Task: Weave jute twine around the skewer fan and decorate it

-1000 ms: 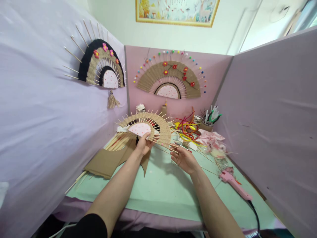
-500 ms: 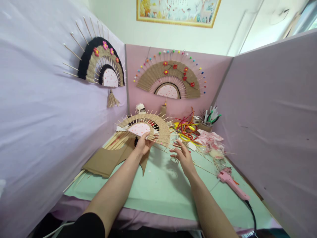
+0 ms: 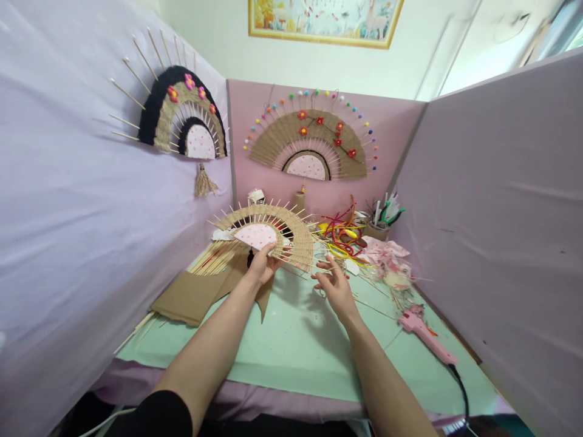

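A half-round fan [image 3: 301,240] woven from tan cord on thin wooden sticks is held up over the table, tilted. Its small half-round centre [image 3: 255,236] is white with pink dots. My left hand [image 3: 265,266] grips the fan at its lower edge by this centre, thumb on top; the other fingers are hidden behind. Close to the fan's right end, my right hand [image 3: 336,288] has its fingers bent and apart. A thin loop of cord [image 3: 321,292] shows just under those fingers; whether they touch it I cannot tell.
Brown cardboard [image 3: 184,298] and loose sticks [image 3: 216,258] lie left. Red and yellow craft stems [image 3: 344,237], crumpled pink-white material [image 3: 387,255] and a pink glue gun [image 3: 428,337] with a black cable lie right. Two finished fans, one flowered [image 3: 319,136], one black-edged [image 3: 166,106], hang on the partitions.
My right hand's fingers have drawn slightly closer together near the fan's right end. The left hand keeps its hold, and the fan has barely moved. The view has shifted a little.
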Motion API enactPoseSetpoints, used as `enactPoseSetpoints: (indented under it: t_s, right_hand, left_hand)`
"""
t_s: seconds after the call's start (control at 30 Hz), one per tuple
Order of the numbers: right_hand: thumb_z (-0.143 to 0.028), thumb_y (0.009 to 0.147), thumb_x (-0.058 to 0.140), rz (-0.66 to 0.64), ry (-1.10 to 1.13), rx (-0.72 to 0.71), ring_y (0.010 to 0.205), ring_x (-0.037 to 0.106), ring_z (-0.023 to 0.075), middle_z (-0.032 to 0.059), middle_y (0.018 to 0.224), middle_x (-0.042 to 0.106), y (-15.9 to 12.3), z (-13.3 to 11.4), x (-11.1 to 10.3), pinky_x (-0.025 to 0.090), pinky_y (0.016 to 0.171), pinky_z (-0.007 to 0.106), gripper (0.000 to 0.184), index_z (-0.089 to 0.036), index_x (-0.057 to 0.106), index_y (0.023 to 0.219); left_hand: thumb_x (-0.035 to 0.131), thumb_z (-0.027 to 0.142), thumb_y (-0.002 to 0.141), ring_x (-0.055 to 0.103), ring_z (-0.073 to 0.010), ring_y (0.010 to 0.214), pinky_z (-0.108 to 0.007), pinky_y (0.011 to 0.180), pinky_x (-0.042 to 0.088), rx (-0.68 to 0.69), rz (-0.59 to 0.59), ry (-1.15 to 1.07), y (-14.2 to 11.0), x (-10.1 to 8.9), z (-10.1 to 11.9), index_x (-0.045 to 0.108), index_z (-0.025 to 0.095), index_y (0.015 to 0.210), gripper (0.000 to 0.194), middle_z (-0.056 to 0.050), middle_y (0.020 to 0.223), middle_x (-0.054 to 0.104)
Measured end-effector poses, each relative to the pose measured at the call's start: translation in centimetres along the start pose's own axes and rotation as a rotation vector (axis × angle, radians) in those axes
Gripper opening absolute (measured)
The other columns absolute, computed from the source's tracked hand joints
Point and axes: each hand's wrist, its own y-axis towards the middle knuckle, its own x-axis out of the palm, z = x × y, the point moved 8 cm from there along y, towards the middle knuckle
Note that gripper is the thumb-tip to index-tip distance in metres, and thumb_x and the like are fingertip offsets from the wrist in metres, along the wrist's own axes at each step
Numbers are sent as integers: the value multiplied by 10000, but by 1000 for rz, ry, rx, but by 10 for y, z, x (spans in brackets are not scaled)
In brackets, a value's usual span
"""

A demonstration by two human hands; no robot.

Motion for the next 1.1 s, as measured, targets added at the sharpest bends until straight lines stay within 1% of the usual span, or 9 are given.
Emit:
enactPoseSetpoints:
  t_s: [0.13, 0.2, 0.3, 0.43, 0.5, 0.63, 0.73, 0.9, 1.1]
  right_hand:
    - [-411, 720, 653, -59, 88, 129, 848, 614, 183, 83, 1155, 509, -3, 2, 4, 522, 628, 293, 694, -252, 372, 1334]
    - [-385, 716, 662, -120, 130, 196, 853, 619, 181, 86, 1153, 522, -5, 3, 8, 518, 638, 285, 675, -253, 390, 1321]
    - [-345, 717, 674, -291, 146, 251, 877, 615, 176, 94, 1150, 537, -11, 1, 16, 508, 666, 277, 619, -246, 440, 1282]
    - [-327, 710, 687, -582, 96, 246, 908, 600, 179, 88, 1149, 542, -22, -5, 29, 485, 697, 281, 552, -249, 505, 1225]
    - [-316, 688, 711, -663, 70, 232, 879, 595, 174, 77, 1126, 548, -27, -8, 32, 466, 679, 273, 567, -247, 509, 1214]
    - [-367, 671, 721, -665, -5, 177, 734, 529, 140, 49, 944, 586, -29, -16, 31, 410, 592, 246, 412, -197, 583, 1019]
    - [-413, 689, 699, -643, -10, 164, 652, 453, 116, 31, 818, 563, -29, -18, 30, 363, 549, 235, 336, -184, 585, 906]
    - [-371, 722, 672, -605, 190, 227, 547, 341, 67, 1, 769, 505, -27, -13, 31, 269, 494, 219, 261, -184, 559, 864]
    - [-403, 760, 638, -591, 260, 284, 522, 317, 59, -2, 745, 497, -28, -9, 34, 225, 481, 225, 276, -182, 556, 902]
  left_hand:
    - [493, 155, 834, 689, -166, 693, -203, 571, 561, -18, -19, 3, 0, 1, -2, 611, 78, 984, 206, -120, 794, 713]
    - [493, 167, 838, 686, -160, 669, -193, 541, 555, -36, -22, 6, -1, 2, -3, 611, 74, 989, 213, -121, 790, 713]
    - [489, 174, 840, 684, -160, 663, -194, 530, 553, -55, -37, -14, -2, 3, -3, 610, 73, 1016, 237, -115, 785, 713]
    - [481, 181, 839, 684, -165, 676, -204, 548, 551, -105, -95, -47, -3, 8, -9, 624, 61, 999, 246, -113, 777, 713]
    - [483, 191, 839, 683, -168, 689, -205, 563, 546, -147, -124, -57, -5, 11, -17, 630, 52, 981, 248, -121, 790, 713]
    - [493, 210, 840, 682, -178, 702, -227, 608, 544, -241, -156, -48, -10, 18, -40, 623, 44, 1015, 274, -132, 809, 713]
    - [493, 216, 844, 681, -180, 713, -231, 613, 542, -292, -178, -61, -13, 22, -50, 607, 42, 1062, 302, -133, 824, 712]
    - [455, 216, 860, 679, -169, 721, -206, 566, 532, -288, -204, -133, -11, 23, -46, 601, 42, 1064, 305, -127, 833, 711]
    - [464, 216, 857, 680, -169, 747, -203, 585, 533, -272, -227, -154, -8, 22, -45, 612, 46, 1025, 281, -123, 837, 710]
